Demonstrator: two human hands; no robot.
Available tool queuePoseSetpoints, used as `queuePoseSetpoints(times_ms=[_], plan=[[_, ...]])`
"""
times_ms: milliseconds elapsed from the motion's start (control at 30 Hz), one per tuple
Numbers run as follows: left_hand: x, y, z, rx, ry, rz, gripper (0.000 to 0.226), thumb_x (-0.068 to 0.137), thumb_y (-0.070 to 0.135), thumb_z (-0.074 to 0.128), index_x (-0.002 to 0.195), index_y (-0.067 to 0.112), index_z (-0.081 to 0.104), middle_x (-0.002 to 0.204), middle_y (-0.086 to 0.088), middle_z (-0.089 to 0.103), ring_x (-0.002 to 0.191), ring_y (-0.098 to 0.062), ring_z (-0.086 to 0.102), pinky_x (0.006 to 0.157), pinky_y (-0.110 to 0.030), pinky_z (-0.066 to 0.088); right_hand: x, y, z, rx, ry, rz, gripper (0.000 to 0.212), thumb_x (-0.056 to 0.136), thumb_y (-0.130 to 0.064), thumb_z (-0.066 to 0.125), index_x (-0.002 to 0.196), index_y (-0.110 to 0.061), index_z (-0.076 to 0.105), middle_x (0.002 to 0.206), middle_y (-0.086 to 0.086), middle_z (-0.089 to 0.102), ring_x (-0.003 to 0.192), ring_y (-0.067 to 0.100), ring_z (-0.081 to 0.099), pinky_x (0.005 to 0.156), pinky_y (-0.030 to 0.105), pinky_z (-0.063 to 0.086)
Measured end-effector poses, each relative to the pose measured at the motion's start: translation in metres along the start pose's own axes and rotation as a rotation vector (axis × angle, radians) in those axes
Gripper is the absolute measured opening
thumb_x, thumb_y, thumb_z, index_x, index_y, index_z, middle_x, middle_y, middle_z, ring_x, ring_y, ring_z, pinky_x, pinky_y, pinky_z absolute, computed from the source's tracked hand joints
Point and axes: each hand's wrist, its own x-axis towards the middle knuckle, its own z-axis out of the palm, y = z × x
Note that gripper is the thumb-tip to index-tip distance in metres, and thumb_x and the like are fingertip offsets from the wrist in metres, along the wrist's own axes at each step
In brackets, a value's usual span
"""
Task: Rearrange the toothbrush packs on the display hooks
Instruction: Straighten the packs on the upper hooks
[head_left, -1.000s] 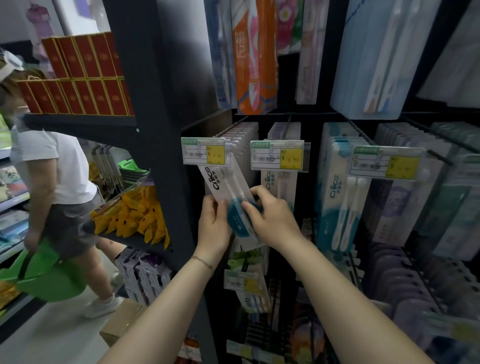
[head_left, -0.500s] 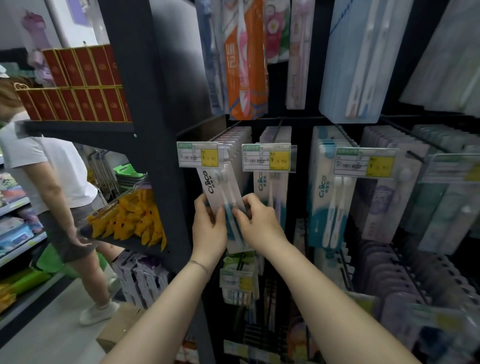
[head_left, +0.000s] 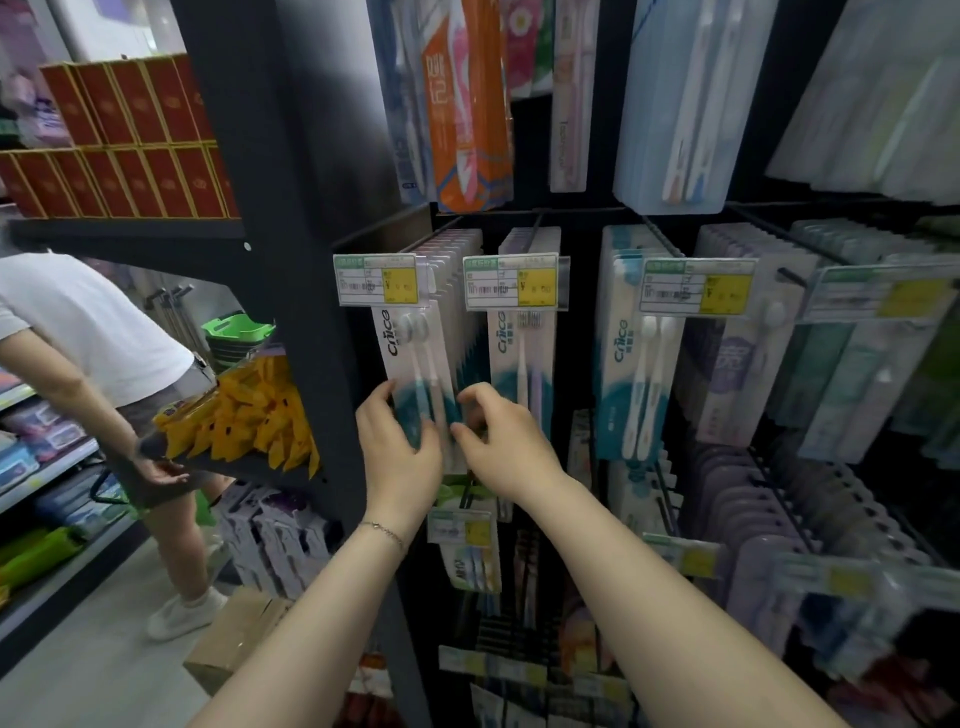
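- our left hand (head_left: 400, 452) grips the lower left part of the front toothbrush pack (head_left: 410, 358), fingers curled round its left edge.
- our right hand (head_left: 506, 444) pinches the same pack's lower right edge with bent fingers.
- the pack hangs at the front of the leftmost hook row in the middle tier, leaning slightly, its top tucked behind a price tag (head_left: 376, 279); more packs line up behind it on that hook.
- just to its right a second row of packs (head_left: 522, 364) hangs under its own tag, and a wider teal-and-white pack (head_left: 623, 353) hangs beyond that.
- a thin bracelet (head_left: 384, 532) sits on our left wrist.
- at the far left a person in a white shirt (head_left: 88, 322) stands near a shelf of yellow packets (head_left: 249, 421), with red boxes (head_left: 119, 130) stacked on the shelf above.
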Motion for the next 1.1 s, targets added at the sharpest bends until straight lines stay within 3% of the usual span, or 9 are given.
queuePoseSetpoints(times_ms=[100, 233, 433, 500, 633, 867, 1100], plan=[[-0.006, -0.002, 0.0, 0.046, 0.042, 0.041, 0.048, 0.088, 0.009, 0.06, 0.131, 0.009, 0.04, 0.124, 0.003, 0.034, 0.123, -0.022, 0.04, 0.107, -0.038, 0.037, -0.007, 0.005, -0.002, -0.132, 0.011, -0.025, 0.028, 0.095, -0.034, 0.049, 0.121, -0.025, 0.049, 0.108, -0.005, 0.058, 0.09, 0.014, 0.056, 0.075, 0.035, 0.051], [-0.014, -0.002, 0.0, 0.121, 0.081, 0.158, 0.037, 0.085, 0.005, 0.06, 0.12, 0.005, 0.047, 0.118, -0.006, 0.042, 0.111, -0.022, 0.043, 0.093, -0.028, 0.036, -0.019, 0.015, -0.004, -0.241, 0.022, -0.03, 0.022, 0.096, -0.034, 0.047, 0.113, -0.021, 0.053, 0.101, -0.002, 0.059, 0.086, 0.018, 0.057, 0.072, 0.04, 0.053], [-0.031, 0.009, 0.012, 0.03, -0.135, 0.267, 0.021, 0.09, 0.003, 0.055, 0.109, 0.013, 0.052, 0.1, 0.0, 0.054, 0.09, -0.009, 0.052, 0.079, -0.007, 0.037, -0.04, 0.032, -0.011, -0.326, 0.025, 0.031, 0.021, 0.097, -0.034, 0.044, 0.108, -0.02, 0.055, 0.101, -0.002, 0.058, 0.084, 0.018, 0.056, 0.067, 0.034, 0.05], [-0.036, 0.011, 0.018, 0.007, -0.206, 0.268, 0.018, 0.091, 0.006, 0.054, 0.106, 0.017, 0.051, 0.096, 0.003, 0.056, 0.087, -0.004, 0.054, 0.075, -0.012, 0.041, -0.048, 0.038, -0.015, -0.361, 0.032, 0.054, 0.022, 0.097, -0.034, 0.044, 0.109, -0.019, 0.055, 0.1, -0.001, 0.058, 0.085, 0.019, 0.057, 0.065, 0.033, 0.048], [-0.043, 0.012, 0.034, 0.038, -0.3, 0.306, 0.016, 0.092, 0.009, 0.055, 0.104, 0.019, 0.052, 0.09, 0.005, 0.057, 0.082, -0.008, 0.057, 0.071, -0.028, 0.049, -0.063, 0.052, -0.027, -0.422, 0.051, 0.1, 0.023, 0.097, -0.034, 0.043, 0.108, -0.019, 0.056, 0.096, 0.002, 0.059, 0.084, 0.023, 0.058, 0.067, 0.038, 0.051], [-0.064, 0.025, 0.068, 0.137, -0.448, 0.366, 0.007, 0.092, 0.011, 0.055, 0.095, 0.016, 0.058, 0.084, 0.006, 0.057, 0.077, -0.009, 0.054, 0.065, -0.02, 0.04, -0.09, 0.078, -0.061, -0.445, 0.124, 0.18, 0.02, 0.095, -0.032, 0.046, 0.105, -0.018, 0.057, 0.103, 0.003, 0.062, 0.093, 0.026, 0.059, 0.068, 0.034, 0.045], [-0.086, 0.045, 0.105, 0.156, -0.557, 0.404, 0.005, 0.092, 0.015, 0.054, 0.091, 0.02, 0.056, 0.081, 0.007, 0.056, 0.074, -0.005, 0.054, 0.063, -0.025, 0.047, -0.112, 0.105, -0.101, -0.442, 0.174, 0.222, 0.021, 0.096, -0.032, 0.045, 0.105, -0.017, 0.057, 0.101, 0.003, 0.062, 0.09, 0.024, 0.059, 0.063, 0.032, 0.043]])
